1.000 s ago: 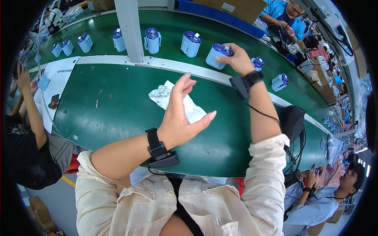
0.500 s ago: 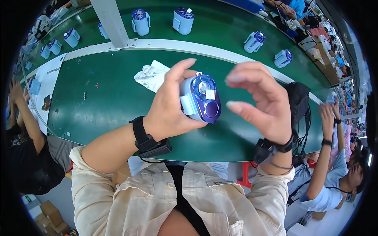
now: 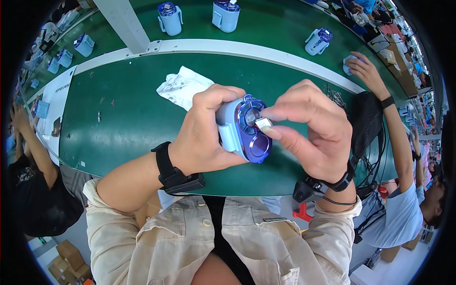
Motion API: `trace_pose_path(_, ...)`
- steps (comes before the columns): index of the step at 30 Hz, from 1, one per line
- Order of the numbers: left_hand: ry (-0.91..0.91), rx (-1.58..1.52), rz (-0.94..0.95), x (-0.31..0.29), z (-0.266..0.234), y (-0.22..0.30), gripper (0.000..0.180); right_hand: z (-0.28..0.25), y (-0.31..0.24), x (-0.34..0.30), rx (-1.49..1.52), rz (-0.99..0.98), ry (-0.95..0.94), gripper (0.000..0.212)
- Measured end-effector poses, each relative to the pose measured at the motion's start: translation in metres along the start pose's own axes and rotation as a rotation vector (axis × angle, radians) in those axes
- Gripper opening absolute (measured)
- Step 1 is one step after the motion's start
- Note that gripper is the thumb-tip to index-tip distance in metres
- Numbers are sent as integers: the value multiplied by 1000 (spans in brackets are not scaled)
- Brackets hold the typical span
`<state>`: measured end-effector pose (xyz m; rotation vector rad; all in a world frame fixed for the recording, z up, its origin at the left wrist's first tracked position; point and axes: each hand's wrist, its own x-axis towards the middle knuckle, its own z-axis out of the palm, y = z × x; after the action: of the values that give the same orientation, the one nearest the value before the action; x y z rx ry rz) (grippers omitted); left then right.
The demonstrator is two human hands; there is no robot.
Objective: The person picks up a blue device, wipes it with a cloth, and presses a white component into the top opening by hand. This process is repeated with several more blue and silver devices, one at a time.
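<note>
My left hand (image 3: pixel 202 130) is wrapped round a light-blue device with a glossy purple face (image 3: pixel 249 137), held tilted above the green table. Its face has a round spoked grille at the top and a circular disc at the bottom. Between the thumb and index finger of my right hand (image 3: pixel 316 130) is a small white block (image 3: pixel 263 124), pinched right at the grille. Whether the block is fixed to the device or held just clear of it, I cannot tell.
A crumpled white cloth (image 3: pixel 184 88) lies on the green table (image 3: pixel 128 123) beyond my left hand. Behind a white rail (image 3: pixel 204 46) stand several similar devices (image 3: pixel 225 16). A co-worker's hand (image 3: pixel 365 71) touches one at the right. A black mesh item (image 3: pixel 366 121) and cables lie nearby.
My right hand has moved left and closed its fingertips on the white block. The device has shifted slightly down and right. A co-worker's arm has reached in from the right.
</note>
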<state>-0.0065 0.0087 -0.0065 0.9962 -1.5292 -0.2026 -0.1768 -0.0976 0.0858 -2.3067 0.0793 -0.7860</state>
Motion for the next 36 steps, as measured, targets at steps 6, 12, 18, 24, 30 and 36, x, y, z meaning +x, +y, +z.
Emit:
trace_pose_path(6, -148, -218, -126, -4, -1, 5, 89, -1, 1, -2, 163, 70, -46, 23)
trace_pose_path(12, -207, -281, -118, -8, 0, 3, 92, 1, 2, -3, 42, -81, -30, 26)
trace_pose_path(18, -210, -333, -169, -11, 1, 4, 92, 2, 3, -2, -72, -211, -22, 30)
trace_pose_path(24, -206, -296, -74, -7, 3, -2, 90, 3, 3, -3, -153, -238, -5, 33)
trace_pose_path(30, -208, -207, -111, -7, -1, 0, 90, 8, -1, -7, -195, -172, 21, 36)
trace_pose_path(36, -198, -143, -93, -8, -1, -1, 91, 13, -2, -14, -500, -295, 29, 42)
